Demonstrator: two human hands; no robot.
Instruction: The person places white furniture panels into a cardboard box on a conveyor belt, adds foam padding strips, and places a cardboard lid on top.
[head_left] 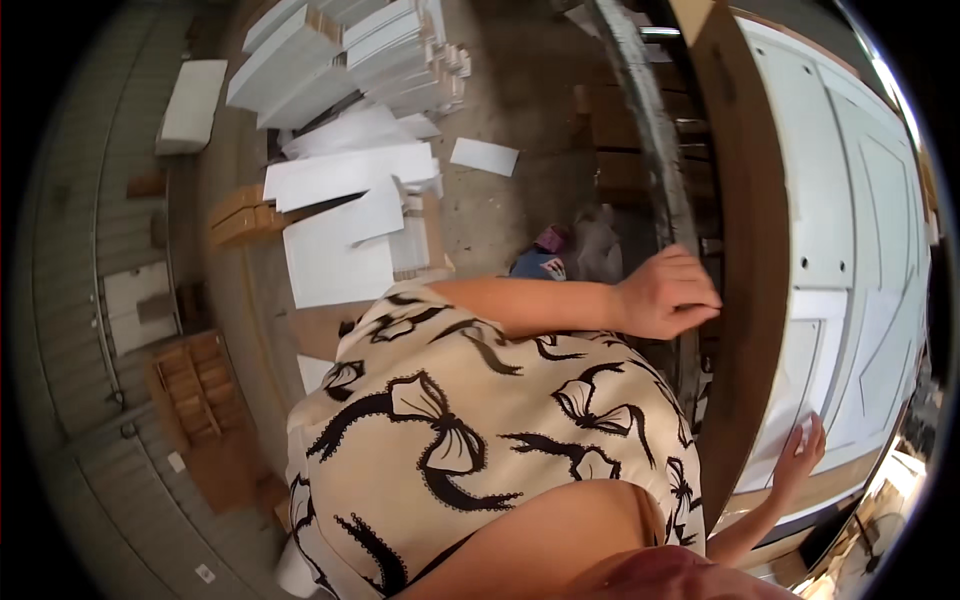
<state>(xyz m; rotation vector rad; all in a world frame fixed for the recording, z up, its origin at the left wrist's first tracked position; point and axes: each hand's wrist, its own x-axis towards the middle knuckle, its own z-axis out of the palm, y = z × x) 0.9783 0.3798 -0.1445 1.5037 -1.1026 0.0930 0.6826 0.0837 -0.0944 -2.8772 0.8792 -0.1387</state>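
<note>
My left hand [665, 295] is closed, fingers curled together, close to the outer side of a large brown cardboard box [748, 250]. Whatever it may hold does not show. My right hand [800, 450] lies with its fingers extended against white panels [815, 365] inside the box. Small dark holes dot some of these flat pieces, and others have raised frame lines. A dark metal beam [650, 130] runs alongside the box, behind my left hand.
Stacked white boards [360, 55] rise at the far left, with loose white sheets [345, 240] nearer. One white piece [484, 157] lies on the concrete floor. A brown wooden crate-like frame [200, 385] is at left. Blue and purple cloth items [542, 258] sit low beside the beam.
</note>
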